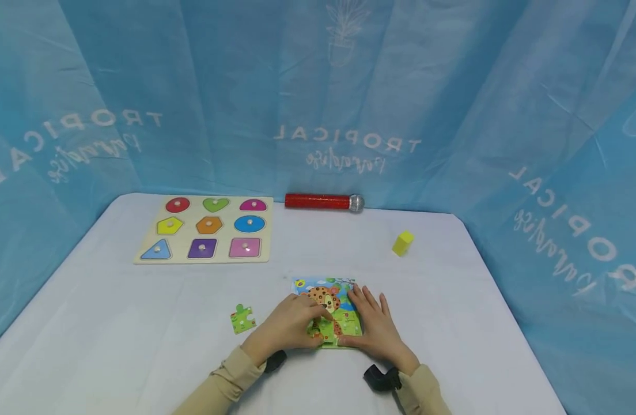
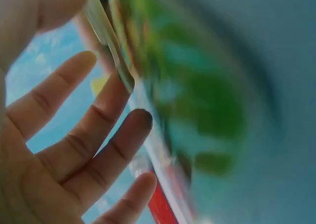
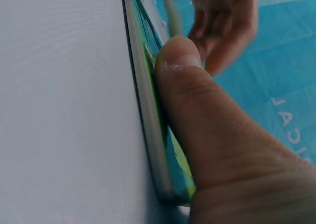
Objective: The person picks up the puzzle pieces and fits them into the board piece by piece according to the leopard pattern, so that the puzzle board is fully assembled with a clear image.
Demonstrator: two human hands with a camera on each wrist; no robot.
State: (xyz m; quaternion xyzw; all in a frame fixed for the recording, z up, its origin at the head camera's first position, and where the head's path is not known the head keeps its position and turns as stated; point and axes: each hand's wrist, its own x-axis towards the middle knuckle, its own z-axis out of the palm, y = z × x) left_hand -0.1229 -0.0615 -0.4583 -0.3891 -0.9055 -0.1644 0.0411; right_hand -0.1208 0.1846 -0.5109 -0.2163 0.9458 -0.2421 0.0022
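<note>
A jigsaw puzzle (image 1: 325, 298) with a spotted cartoon animal lies on the table between the two hands. Over its lower left part, my left hand (image 1: 293, 321) pinches a thin puzzle piece (image 3: 172, 17) between thumb and fingers; the piece appears edge-on in both wrist views, tilted up off the board. My right hand (image 1: 377, 327) rests on the puzzle's right side with fingers extended, and its thumb (image 3: 185, 90) lies along the near edge. To the left of my left hand, a loose green puzzle piece (image 1: 242, 319) lies flat. The left hand hides part of the picture.
A wooden shape board (image 1: 179, 250) with colored knobbed shapes sits at the back left. Beside it, a red toy microphone (image 1: 318, 201) lies along the table's far edge. A yellow block (image 1: 402, 243) stands to the right. Blue curtains (image 1: 318, 86) surround the white table (image 1: 468, 346).
</note>
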